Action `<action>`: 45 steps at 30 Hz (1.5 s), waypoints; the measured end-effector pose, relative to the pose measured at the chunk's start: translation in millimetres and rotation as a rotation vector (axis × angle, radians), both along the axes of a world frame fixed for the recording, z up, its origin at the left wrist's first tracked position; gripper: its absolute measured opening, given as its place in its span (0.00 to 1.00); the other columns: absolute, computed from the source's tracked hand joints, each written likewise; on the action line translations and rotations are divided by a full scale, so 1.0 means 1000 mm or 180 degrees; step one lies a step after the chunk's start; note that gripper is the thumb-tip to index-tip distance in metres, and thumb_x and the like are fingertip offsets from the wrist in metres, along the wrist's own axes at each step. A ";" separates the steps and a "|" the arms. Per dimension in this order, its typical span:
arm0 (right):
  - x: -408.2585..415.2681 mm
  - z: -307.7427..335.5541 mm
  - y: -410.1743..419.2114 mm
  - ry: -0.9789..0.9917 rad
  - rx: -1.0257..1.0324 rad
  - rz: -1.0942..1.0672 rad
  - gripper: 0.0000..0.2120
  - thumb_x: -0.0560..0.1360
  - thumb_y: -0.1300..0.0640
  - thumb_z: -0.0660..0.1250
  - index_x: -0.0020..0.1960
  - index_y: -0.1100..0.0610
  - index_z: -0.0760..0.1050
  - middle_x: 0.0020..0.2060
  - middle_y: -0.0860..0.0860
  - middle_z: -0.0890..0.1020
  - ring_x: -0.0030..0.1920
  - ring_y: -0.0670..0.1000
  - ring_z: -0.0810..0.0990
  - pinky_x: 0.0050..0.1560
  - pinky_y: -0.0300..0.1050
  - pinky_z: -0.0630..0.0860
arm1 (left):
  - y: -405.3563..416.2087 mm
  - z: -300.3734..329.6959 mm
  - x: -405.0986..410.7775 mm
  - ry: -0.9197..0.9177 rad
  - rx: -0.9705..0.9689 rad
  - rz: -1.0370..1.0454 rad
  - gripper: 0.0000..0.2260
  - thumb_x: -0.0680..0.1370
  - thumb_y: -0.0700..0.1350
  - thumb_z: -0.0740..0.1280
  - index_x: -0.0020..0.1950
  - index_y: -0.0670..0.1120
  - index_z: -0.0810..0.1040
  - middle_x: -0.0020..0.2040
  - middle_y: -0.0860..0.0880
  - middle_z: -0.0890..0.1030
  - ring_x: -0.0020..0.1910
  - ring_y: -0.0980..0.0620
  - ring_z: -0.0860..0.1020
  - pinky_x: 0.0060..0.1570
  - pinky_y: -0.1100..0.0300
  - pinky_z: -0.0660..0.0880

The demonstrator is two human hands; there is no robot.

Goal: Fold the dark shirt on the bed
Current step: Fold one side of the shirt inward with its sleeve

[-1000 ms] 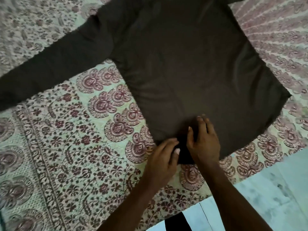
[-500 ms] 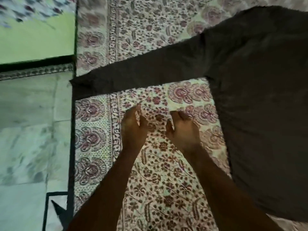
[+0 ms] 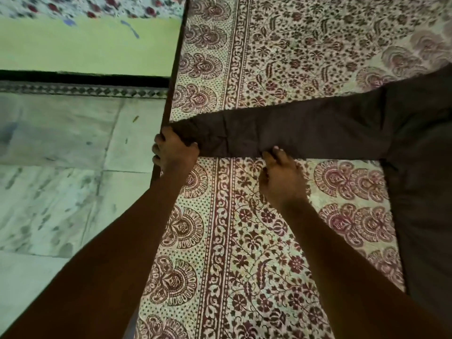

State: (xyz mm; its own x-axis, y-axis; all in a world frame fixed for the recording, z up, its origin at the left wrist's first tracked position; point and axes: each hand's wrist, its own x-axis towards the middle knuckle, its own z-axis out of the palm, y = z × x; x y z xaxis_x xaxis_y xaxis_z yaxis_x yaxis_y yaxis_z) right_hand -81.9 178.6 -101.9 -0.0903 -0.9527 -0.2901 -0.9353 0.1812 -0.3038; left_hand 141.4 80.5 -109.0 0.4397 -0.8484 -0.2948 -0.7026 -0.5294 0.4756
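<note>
shirt: dark shirt (image 3: 415,167) flat on bed (image 3: 281,57), body at 3 o'clock, sleeve out toward 9.
left hand (image 3: 175,151): clamped on cuff.
right hand (image 3: 281,177): pinching sleeve's lower edge.
handling: likely soft, light, floppy; grip cuff and seam.

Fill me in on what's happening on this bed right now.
A person is folding a dark shirt spread flat on a patterned bedsheet. Both hands are on one long sleeve, which stretches out toward the bed's edge. The left hand grips the cuff end at the edge, and the right hand pinches the sleeve's lower edge about midway. The sleeve isn't folded in yet.
</note>
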 end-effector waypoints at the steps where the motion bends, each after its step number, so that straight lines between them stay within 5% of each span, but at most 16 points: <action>1: 0.001 -0.002 0.001 -0.0005 -0.0081 -0.0037 0.28 0.79 0.55 0.63 0.79 0.53 0.64 0.80 0.57 0.62 0.78 0.60 0.62 0.76 0.63 0.62 | -0.001 -0.001 0.000 -0.0040 -0.0083 -0.0028 0.32 0.73 0.49 0.76 0.73 0.46 0.65 0.73 0.40 0.69 0.73 0.35 0.67 0.72 0.35 0.63; 5: -0.005 -0.012 0.004 -0.0399 -0.0267 -0.0131 0.27 0.79 0.59 0.63 0.78 0.55 0.67 0.79 0.56 0.63 0.78 0.59 0.64 0.75 0.59 0.66 | 0.011 0.010 -0.011 -0.0306 -0.0838 0.0014 0.24 0.72 0.42 0.74 0.66 0.48 0.71 0.68 0.44 0.73 0.69 0.40 0.71 0.67 0.40 0.66; 9: -0.021 0.002 0.001 -0.1432 -0.0275 -0.0536 0.19 0.83 0.54 0.64 0.73 0.55 0.74 0.71 0.51 0.75 0.70 0.52 0.75 0.70 0.46 0.72 | 0.038 0.043 -0.044 0.0945 -0.1845 -0.0193 0.23 0.73 0.35 0.73 0.65 0.43 0.71 0.61 0.46 0.77 0.57 0.51 0.79 0.55 0.59 0.79; 13: -0.049 0.041 0.008 -0.3547 0.0225 -0.2244 0.17 0.85 0.48 0.59 0.57 0.60 0.80 0.57 0.58 0.85 0.50 0.53 0.86 0.55 0.49 0.80 | 0.103 0.068 -0.101 0.1865 -0.1295 -0.1044 0.32 0.74 0.34 0.75 0.72 0.49 0.65 0.57 0.51 0.83 0.48 0.61 0.83 0.43 0.67 0.82; 16: -0.090 0.054 0.028 -0.4303 0.0450 -0.2494 0.27 0.79 0.35 0.59 0.59 0.56 0.82 0.55 0.55 0.87 0.53 0.55 0.87 0.54 0.52 0.82 | 0.165 0.057 -0.145 0.2266 -0.0798 -0.1698 0.25 0.75 0.36 0.74 0.69 0.51 0.72 0.55 0.51 0.85 0.53 0.61 0.83 0.51 0.69 0.79; 18: -0.119 0.051 0.042 -0.3830 0.0554 -0.2397 0.24 0.75 0.38 0.68 0.56 0.57 0.84 0.51 0.53 0.88 0.52 0.54 0.87 0.56 0.52 0.83 | 0.197 0.050 -0.174 0.2371 -0.0550 -0.1909 0.18 0.75 0.34 0.73 0.62 0.48 0.79 0.55 0.52 0.86 0.54 0.64 0.82 0.54 0.72 0.76; 20: -0.152 0.043 0.056 -0.3021 0.0363 -0.2007 0.09 0.72 0.54 0.77 0.50 0.57 0.85 0.44 0.50 0.88 0.51 0.55 0.86 0.57 0.50 0.82 | 0.217 0.044 -0.197 0.2527 -0.0377 -0.2041 0.15 0.74 0.33 0.72 0.59 0.45 0.82 0.53 0.51 0.86 0.53 0.64 0.82 0.53 0.70 0.77; 23: -0.206 0.043 0.082 -0.2761 0.0046 -0.1964 0.05 0.73 0.65 0.75 0.49 0.60 0.85 0.42 0.51 0.88 0.49 0.54 0.87 0.54 0.52 0.83 | 0.227 0.050 -0.236 0.2798 0.0037 -0.1856 0.10 0.76 0.42 0.75 0.56 0.45 0.84 0.51 0.50 0.87 0.52 0.57 0.84 0.52 0.60 0.81; 27: -0.270 0.060 0.121 -0.3206 -0.0167 -0.2260 0.06 0.77 0.67 0.70 0.47 0.58 0.83 0.39 0.47 0.88 0.42 0.47 0.87 0.44 0.43 0.84 | 0.211 0.052 -0.300 0.2385 -0.0180 -0.0309 0.06 0.79 0.48 0.70 0.53 0.47 0.80 0.44 0.54 0.83 0.44 0.60 0.82 0.44 0.69 0.77; 30: -0.317 0.076 0.150 -0.3178 -0.0070 -0.1949 0.04 0.78 0.64 0.70 0.47 0.58 0.83 0.42 0.48 0.87 0.49 0.49 0.87 0.48 0.41 0.83 | 0.182 0.041 -0.351 0.2761 -0.0008 0.0890 0.20 0.72 0.58 0.73 0.58 0.52 0.73 0.57 0.45 0.83 0.57 0.43 0.82 0.59 0.44 0.80; 32: -0.355 0.088 0.161 -0.3097 -0.0095 -0.1776 0.04 0.79 0.64 0.69 0.47 0.60 0.83 0.40 0.45 0.87 0.45 0.43 0.86 0.45 0.33 0.80 | 0.164 0.026 -0.383 0.2946 -0.0283 0.1464 0.24 0.73 0.51 0.76 0.64 0.48 0.70 0.66 0.40 0.78 0.61 0.41 0.80 0.63 0.37 0.78; 34: -0.397 0.096 0.162 -0.2887 -0.0130 -0.1599 0.09 0.80 0.64 0.68 0.41 0.58 0.80 0.32 0.40 0.83 0.36 0.37 0.82 0.39 0.28 0.74 | 0.149 0.047 -0.417 0.3146 -0.0471 0.1880 0.14 0.78 0.45 0.73 0.57 0.50 0.70 0.65 0.44 0.77 0.57 0.43 0.80 0.60 0.45 0.79; 36: -0.441 0.097 0.155 -0.2570 -0.0191 -0.1474 0.12 0.80 0.59 0.70 0.39 0.61 0.78 0.28 0.41 0.78 0.31 0.39 0.77 0.36 0.31 0.72 | 0.141 0.052 -0.444 0.3414 -0.0194 0.1902 0.12 0.83 0.37 0.63 0.46 0.51 0.66 0.55 0.46 0.75 0.40 0.50 0.76 0.42 0.58 0.76; 38: -0.492 0.092 0.144 -0.2183 -0.0235 -0.1366 0.12 0.79 0.55 0.71 0.39 0.59 0.79 0.29 0.42 0.78 0.31 0.41 0.77 0.36 0.38 0.74 | 0.138 0.047 -0.468 0.3352 -0.0237 0.1786 0.14 0.81 0.31 0.63 0.50 0.51 0.67 0.49 0.44 0.77 0.33 0.54 0.72 0.30 0.64 0.69; 42: -0.586 0.088 0.117 -0.1373 -0.0339 -0.1238 0.04 0.78 0.55 0.73 0.46 0.54 0.85 0.43 0.48 0.86 0.47 0.48 0.84 0.55 0.51 0.81 | 0.140 0.049 -0.520 0.3390 -0.0428 0.1181 0.29 0.73 0.27 0.66 0.64 0.57 0.72 0.60 0.48 0.82 0.43 0.54 0.80 0.31 0.63 0.74; 45: -0.640 0.086 0.098 -0.0713 -0.0390 -0.1523 0.08 0.78 0.55 0.70 0.52 0.59 0.83 0.48 0.60 0.85 0.50 0.60 0.83 0.55 0.53 0.80 | 0.142 0.050 -0.559 0.3533 -0.0234 0.0850 0.29 0.75 0.28 0.69 0.71 0.53 0.75 0.61 0.47 0.80 0.50 0.51 0.82 0.35 0.63 0.78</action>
